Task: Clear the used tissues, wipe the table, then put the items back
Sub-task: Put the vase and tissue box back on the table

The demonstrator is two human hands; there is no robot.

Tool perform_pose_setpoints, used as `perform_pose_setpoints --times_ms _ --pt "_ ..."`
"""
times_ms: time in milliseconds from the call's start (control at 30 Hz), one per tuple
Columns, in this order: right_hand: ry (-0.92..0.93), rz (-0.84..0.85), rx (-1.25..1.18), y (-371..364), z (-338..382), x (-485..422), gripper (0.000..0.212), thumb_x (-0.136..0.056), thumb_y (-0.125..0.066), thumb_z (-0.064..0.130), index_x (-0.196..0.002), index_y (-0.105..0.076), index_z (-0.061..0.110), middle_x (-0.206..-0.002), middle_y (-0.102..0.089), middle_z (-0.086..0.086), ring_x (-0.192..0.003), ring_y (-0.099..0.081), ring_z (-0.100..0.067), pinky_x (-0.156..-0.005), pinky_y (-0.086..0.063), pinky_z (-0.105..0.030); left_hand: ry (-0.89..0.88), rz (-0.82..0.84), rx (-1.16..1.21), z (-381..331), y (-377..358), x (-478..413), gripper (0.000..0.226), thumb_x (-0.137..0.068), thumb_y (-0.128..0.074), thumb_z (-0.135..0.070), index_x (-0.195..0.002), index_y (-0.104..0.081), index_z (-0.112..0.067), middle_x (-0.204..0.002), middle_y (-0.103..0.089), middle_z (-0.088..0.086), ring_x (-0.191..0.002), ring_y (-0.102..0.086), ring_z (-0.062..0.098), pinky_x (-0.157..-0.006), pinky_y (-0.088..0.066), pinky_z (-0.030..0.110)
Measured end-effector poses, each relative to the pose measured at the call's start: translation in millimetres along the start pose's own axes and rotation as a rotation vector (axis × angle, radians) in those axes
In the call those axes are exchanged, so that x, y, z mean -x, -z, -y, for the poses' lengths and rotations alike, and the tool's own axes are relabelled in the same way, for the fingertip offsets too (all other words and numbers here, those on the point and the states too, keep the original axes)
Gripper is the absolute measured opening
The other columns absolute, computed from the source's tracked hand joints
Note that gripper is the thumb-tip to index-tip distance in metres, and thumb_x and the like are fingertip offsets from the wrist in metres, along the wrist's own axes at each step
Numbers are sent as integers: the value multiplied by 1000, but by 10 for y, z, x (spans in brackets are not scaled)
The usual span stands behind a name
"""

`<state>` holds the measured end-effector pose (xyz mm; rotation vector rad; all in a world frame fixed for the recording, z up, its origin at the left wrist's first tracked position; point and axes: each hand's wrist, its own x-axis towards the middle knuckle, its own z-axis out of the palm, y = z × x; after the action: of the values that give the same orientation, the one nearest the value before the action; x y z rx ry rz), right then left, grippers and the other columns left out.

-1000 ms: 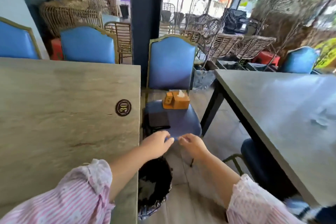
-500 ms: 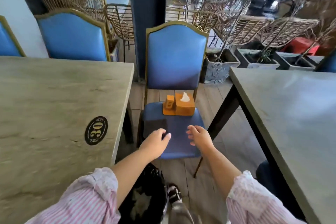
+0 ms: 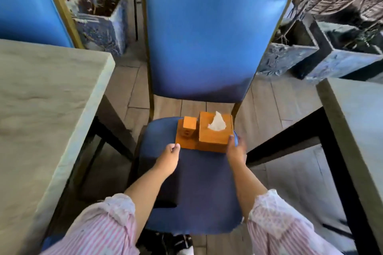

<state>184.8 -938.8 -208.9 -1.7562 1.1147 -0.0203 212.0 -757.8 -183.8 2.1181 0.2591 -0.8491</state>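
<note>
Touching tissue holder (image 3: 207, 137): right hand (image 3: 236, 150), fingers (image 3: 231, 138) straight; left hand (image 3: 169, 156) at corner.

We now lean closer over the chair seat (image 3: 196, 182). Our left hand (image 3: 168, 158) is now at the near left corner of the wooden tray (image 3: 186, 144), and our right hand (image 3: 236, 149) lies against the right side of the tissue box (image 3: 213, 137), no longer short of them.
</note>
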Motion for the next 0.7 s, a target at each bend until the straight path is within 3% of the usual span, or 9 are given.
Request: perform_pose_setpoints --times_ms 133,200,367,533,700 --pt "-55 69 -116 -150 -105 -350 47 -101 -33 35 -143 -35 13 -143 -43 -9 -132 -41 -28 -102 -34 -33 141 -30 99 50 -100 -553 51 -100 -27 -40 -140 -36 -10 -137 -45 11 -126 -43 27 -106 -32 37" --pt "-75 114 -130 -169 -153 -449 49 -101 -30 39 -144 -33 15 -144 -41 -8 -134 -38 -27 -103 -33 -34 212 -40 196 95 -145 -756 54 -99 -30 -44 -140 -37 -11 -131 -46 12 -121 -45 28 -108 -35 41" --pt "-112 257 -256 -206 -310 -594 59 -91 -42 56 -141 -37 24 -139 -47 -1 -126 -46 -22 -105 -39 -39 295 -5 319 167 -201 -1027 62 -95 -31 -53 -146 -27 -18 -150 -32 10 -136 -35 28 -113 -32 46" --pt "-151 285 -315 -211 -343 -602 61 -88 -49 54 -140 -36 25 -136 -48 -1 -123 -47 -20 -107 -39 -42 327 47 493 181 -252 -1074 57 -97 -36 -47 -144 -31 -15 -146 -38 11 -133 -38 28 -109 -35 41" --pt "-138 260 -397 -209 -297 -499 41 -88 -54 49 -122 -37 36 -132 -49 -2 -120 -49 -23 -105 -41 -47 340 -6 704 235 -218 -1055 50 -97 -41 -38 -139 -39 -12 -140 -46 11 -130 -43 26 -106 -36 38"
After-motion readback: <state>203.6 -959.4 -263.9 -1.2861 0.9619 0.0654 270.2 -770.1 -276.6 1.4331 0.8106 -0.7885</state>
